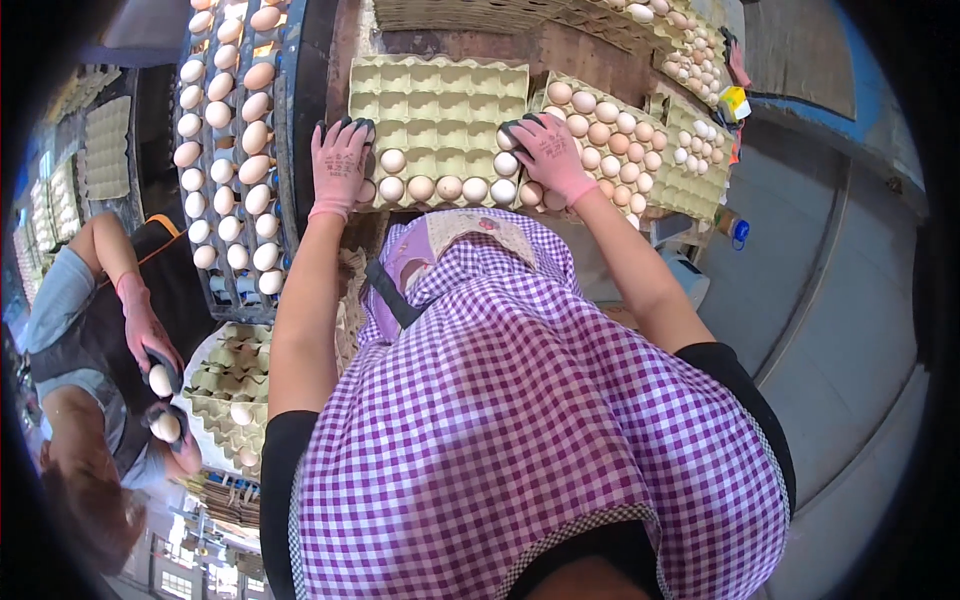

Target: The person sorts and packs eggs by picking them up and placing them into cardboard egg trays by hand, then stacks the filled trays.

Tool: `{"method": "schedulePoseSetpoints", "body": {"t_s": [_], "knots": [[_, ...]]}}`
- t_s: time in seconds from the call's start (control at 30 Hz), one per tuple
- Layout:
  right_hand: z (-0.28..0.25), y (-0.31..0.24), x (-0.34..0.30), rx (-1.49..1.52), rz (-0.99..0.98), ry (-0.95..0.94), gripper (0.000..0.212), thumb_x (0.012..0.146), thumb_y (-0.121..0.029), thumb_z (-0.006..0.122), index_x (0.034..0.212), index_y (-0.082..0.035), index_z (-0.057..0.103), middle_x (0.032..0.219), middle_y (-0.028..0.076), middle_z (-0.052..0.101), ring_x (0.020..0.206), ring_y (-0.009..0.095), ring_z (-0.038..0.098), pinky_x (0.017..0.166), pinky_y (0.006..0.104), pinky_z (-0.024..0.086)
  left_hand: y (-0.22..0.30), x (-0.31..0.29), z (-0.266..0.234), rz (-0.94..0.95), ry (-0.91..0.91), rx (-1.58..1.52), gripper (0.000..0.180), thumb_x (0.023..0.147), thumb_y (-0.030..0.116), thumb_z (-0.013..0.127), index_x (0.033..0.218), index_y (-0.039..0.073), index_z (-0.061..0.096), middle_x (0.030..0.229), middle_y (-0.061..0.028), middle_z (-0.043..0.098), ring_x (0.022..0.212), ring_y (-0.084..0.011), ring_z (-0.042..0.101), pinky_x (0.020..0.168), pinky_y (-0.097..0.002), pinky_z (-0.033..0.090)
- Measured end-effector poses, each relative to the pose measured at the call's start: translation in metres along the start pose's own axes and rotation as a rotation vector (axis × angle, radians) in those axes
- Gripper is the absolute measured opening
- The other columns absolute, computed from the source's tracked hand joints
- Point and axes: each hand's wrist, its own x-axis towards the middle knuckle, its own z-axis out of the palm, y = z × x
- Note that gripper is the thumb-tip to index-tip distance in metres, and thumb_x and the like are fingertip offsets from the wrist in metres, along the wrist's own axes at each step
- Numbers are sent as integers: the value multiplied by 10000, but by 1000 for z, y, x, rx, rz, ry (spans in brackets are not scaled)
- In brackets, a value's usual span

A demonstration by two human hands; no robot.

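Note:
A pale pulp egg tray [440, 110] lies in front of me, with eggs [450, 188] along its near row and more up its sides. At its left edge is my left hand [342, 165], in a pink glove with dark fingertips. Its fingers curl downward, and what lies under them is hidden. My right hand [548, 155], gloved alike, is over the right edge, beside a fuller tray [625, 118]. Its thumb and fingertips close around an egg [508, 139] in the right-hand column. Another egg partly shows beneath that palm.
Rows of eggs sit on a conveyor [292, 130] to my left. Further left, a co-worker's gloved hands [150, 335] hold eggs near a partly filled tray [230, 385]. More egg trays [690, 150] stand at the right, with a blue-capped jar [735, 230] close by.

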Motion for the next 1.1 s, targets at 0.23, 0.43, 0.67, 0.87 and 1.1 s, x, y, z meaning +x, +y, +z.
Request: {"method": "schedulePoseSetpoints", "body": {"t_s": [0.23, 0.43, 0.67, 0.87, 1.1], "knots": [[-9, -3, 3, 93, 49, -22, 339, 919, -242, 632, 1252, -187, 643, 1117, 62, 630, 1131, 285, 543, 1006, 447, 421, 19, -16, -44, -661, 314, -1710, 401, 1031, 181, 586, 1376, -15, 528, 1263, -134, 598, 1186, -260, 596, 1004, -414, 541], [-42, -18, -9, 1958, 671, 281, 332, 1045, -185, 460, 1301, -42, 617, 1194, 53, 659, 1109, 140, 612, 953, 298, 519, 23, -18, -46, -807, 51, -1423, 311, 974, 277, 612, 1146, 24, 666, 1219, -134, 646, 1049, -263, 658, 963, -416, 533], [-34, -25, -2, 66, 163, -381, 311, 892, -319, 669, 1134, -133, 612, 1144, 119, 591, 1015, 297, 660, 800, 411, 535, 43, -8, -27, -100, -335, -13, 431, 878, 223, 701, 1298, 198, 605, 1193, -142, 540, 1003, -348, 653, 787, -427, 564], [-26, -7, 1, 222, 99, -354, 333, 849, -341, 723, 1086, -118, 650, 1156, 87, 608, 1027, 311, 658, 840, 405, 531, 41, -14, -30, -140, -279, -107, 411, 899, 193, 700, 1303, 201, 628, 1232, -99, 589, 1010, -278, 681, 809, -380, 557], [-86, -26, -24, 1758, 496, -240, 497, 999, -276, 559, 1432, -45, 476, 1271, 136, 653, 937, 169, 659, 780, 296, 549, 37, -112, -87, -684, 170, -1966, 577, 935, 83, 583, 1488, 56, 420, 1395, -143, 575, 1115, -177, 624, 886, -280, 534]]}}
